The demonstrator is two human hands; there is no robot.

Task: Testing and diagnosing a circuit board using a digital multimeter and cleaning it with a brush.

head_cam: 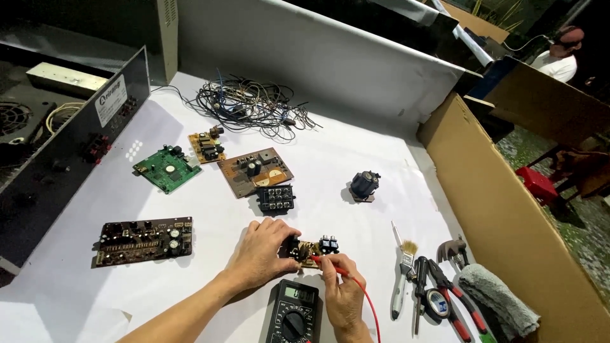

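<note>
Pinching a red probe [330, 267] between thumb and fingers, the right hand [343, 295] presses the probe's tip down onto a small brown circuit board [312, 249] lying on the white table cover [356, 222]. The left hand [259, 254] closes over that board's left end, fingers curled tight around it and steadying it flat. At the board's far right end, just beyond the probe tip, sits a block of black sockets [328, 243]. A red lead [368, 305] runs from the probe back past the right wrist. Directly below the two hands, nearly touching them, lies a black multimeter [293, 312] with a grey display and a round dial.

Just above the held board rests a black connector block [276, 198], touching a larger brown board [255, 170]. Farther up and left of the grip lie a small tan board [206, 147] and a green board [167, 168]; well left lies a long dark board [143, 240]. Beyond them all sprawls a tangle of wires [251, 105]. Up and to the right of the grip stands a dark round component [365, 185].

Right of the right hand lie a small paintbrush [406, 254], a screwdriver [419, 286], red-handled pliers [454, 295], a roll of black tape [436, 303] and a grey cloth [497, 298], against a cardboard wall [508, 209]. A black equipment chassis [70, 152] stands at the far left.
</note>
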